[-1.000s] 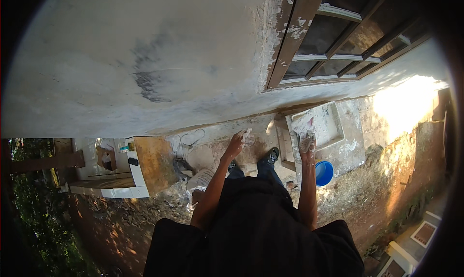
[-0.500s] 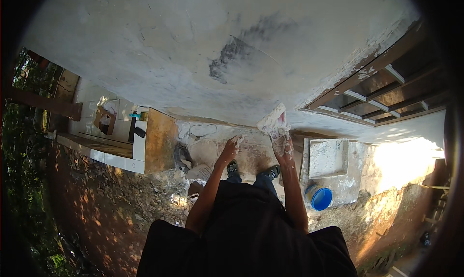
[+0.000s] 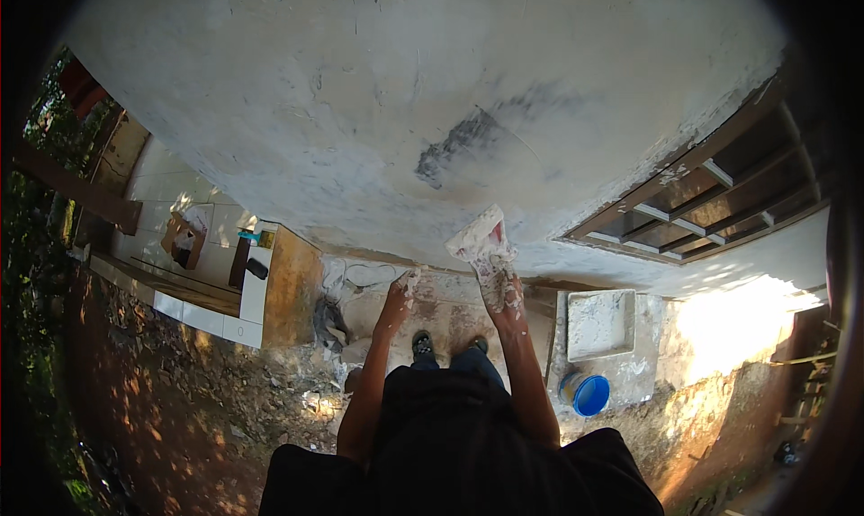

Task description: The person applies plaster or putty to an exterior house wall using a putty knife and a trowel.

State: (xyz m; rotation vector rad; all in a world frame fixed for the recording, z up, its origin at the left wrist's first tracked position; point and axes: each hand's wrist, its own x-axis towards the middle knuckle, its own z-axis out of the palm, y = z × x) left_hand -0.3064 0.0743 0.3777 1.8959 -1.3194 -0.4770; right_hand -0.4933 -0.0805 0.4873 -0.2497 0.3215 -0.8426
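My right hand (image 3: 500,287), smeared with white plaster, grips a flat plaster-coated trowel (image 3: 478,236) and holds its blade up against the pale plastered wall (image 3: 360,111). My left hand (image 3: 398,296) is lower and to the left; it looks loosely curled with plaster on the fingers, and whether it holds anything is unclear. A dark grey patch (image 3: 457,143) marks the wall above the trowel. My feet in dark shoes (image 3: 421,343) stand on a concrete ledge below.
A window with a brown frame and bars (image 3: 711,192) sits right of the trowel. A white square tray (image 3: 600,323) and a blue bucket (image 3: 586,394) lie at lower right. White tiled steps (image 3: 207,291) at left, rubble-strewn dirt ground (image 3: 180,408) below.
The view has swung right to left, so the wall fills more of the picture. My right hand rose with the trowel toward the wall; my left hand stayed low.
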